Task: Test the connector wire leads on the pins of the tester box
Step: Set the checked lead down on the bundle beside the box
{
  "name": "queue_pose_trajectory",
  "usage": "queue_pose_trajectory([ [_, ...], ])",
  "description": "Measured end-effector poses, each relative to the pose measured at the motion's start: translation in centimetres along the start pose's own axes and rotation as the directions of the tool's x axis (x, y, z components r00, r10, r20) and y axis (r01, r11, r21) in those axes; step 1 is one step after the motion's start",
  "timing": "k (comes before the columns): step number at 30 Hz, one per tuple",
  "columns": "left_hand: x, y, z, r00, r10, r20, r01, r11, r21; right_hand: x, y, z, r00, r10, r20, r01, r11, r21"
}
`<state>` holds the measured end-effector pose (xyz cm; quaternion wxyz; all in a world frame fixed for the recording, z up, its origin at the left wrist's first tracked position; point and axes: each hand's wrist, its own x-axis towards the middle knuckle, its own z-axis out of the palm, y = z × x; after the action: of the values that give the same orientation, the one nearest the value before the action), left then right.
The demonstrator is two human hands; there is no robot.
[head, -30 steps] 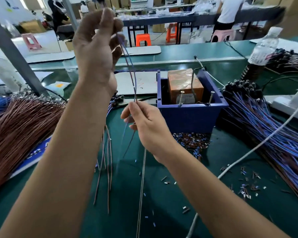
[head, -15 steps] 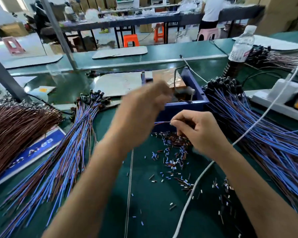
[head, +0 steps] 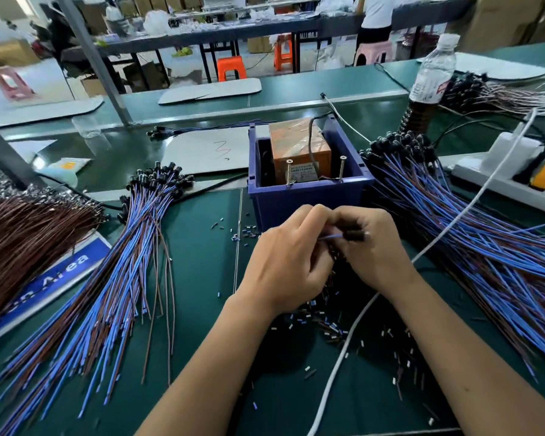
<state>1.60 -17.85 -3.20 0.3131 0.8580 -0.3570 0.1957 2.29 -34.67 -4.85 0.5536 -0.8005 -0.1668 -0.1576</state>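
1. Just below the middle of the frame, the left hand [head: 283, 265] and right hand [head: 375, 247] meet over the green bench mat [head: 202, 262], fingers curled.
2. Between them runs a thin blue wire lead [head: 331, 236]; the right hand pinches its black cylindrical connector [head: 354, 236], the left hand grips the lead's other side (how much wire lies inside that fist is hidden).
3. Directly above the hands stands the dark blue plastic tester box [head: 309, 199], with an orange block [head: 299, 149] inside and two upright metal screw pins [head: 288, 171] at its near wall; the lead is apart from them.
4. A fan of blue and brown wires [head: 107, 294] lies at lower left, another bundle [head: 485, 247] at right.
5. Small cut scraps of insulation [head: 328, 325] litter the mat under the wrists.
6. A white cable [head: 438, 243] crosses from upper right to the bottom edge.
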Motion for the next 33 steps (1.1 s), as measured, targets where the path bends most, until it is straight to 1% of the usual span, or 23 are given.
queue_pose_trajectory([
  [2, -0.1, -0.5, 0.1, 1.0, -0.005, 0.021, 0.005, 1.0, 0.023, 0.0, 0.0, 0.1, 1.0, 0.021, -0.006, -0.021, 0.997, 0.075],
  [5, -0.1, -1.3, 0.6, 0.999, -0.026, -0.047, 0.026, 1.0, 0.009, 0.1, 0.0, 0.0, 0.999, 0.026, -0.045, -0.022, 0.996, 0.086],
  [7, -0.2, -1.8, 0.8, 0.995, -0.056, -0.088, 0.05, 0.996, -0.074, 0.1, -0.1, -0.1, 0.997, 0.046, -0.062, -0.039, 0.993, 0.109],
  [9, -0.2, -2.5, 0.7, 0.981, -0.115, -0.154, 0.085, 0.979, -0.187, 0.2, 0.1, -0.3, 0.989, 0.074, -0.131, -0.054, 0.988, 0.146],
  [11, -0.2, -3.1, 0.6, 0.949, -0.201, -0.242, 0.132, 0.952, -0.275, 0.4, 0.2, -0.8, 0.973, 0.121, -0.197, -0.072, 0.969, 0.237],
  [13, -0.2, -3.3, 0.7, 0.916, -0.283, -0.284, 0.184, 0.926, -0.33, 0.5, 0.3, -1.2, 0.961, 0.181, -0.209, -0.098, 0.931, 0.352],
  [15, -0.1, -3.1, 0.9, 0.913, -0.316, -0.259, 0.208, 0.905, -0.371, 0.5, 0.3, -1.3, 0.963, 0.199, -0.179, -0.115, 0.911, 0.395],
  [18, -0.1, -2.7, 1.1, 0.93, -0.317, -0.187, 0.204, 0.867, -0.455, 0.4, 0.2, -0.8, 0.977, 0.179, -0.117, -0.123, 0.919, 0.374],
  [23, 0.0, -2.6, 0.9, 0.913, -0.378, -0.151, 0.229, 0.783, -0.579, 0.4, 0.0, -0.9, 0.975, 0.188, -0.12, -0.124, 0.904, 0.41],
  [27, 0.1, -2.7, 0.6, 0.902, -0.416, -0.11, 0.271, 0.748, -0.606, 0.2, -0.2, -1.0, 0.981, 0.154, -0.114, -0.103, 0.927, 0.361],
  [30, 0.1, -2.4, 0.4, 0.903, -0.426, -0.061, 0.289, 0.705, -0.647, 0.0, -0.4, -1.0, 0.983, 0.124, -0.135, -0.076, 0.946, 0.314],
  [33, 0.2, -2.2, 0.3, 0.903, -0.428, -0.041, 0.294, 0.685, -0.667, -0.1, -0.4, -1.1, 0.982, 0.101, -0.158, -0.05, 0.953, 0.299],
])
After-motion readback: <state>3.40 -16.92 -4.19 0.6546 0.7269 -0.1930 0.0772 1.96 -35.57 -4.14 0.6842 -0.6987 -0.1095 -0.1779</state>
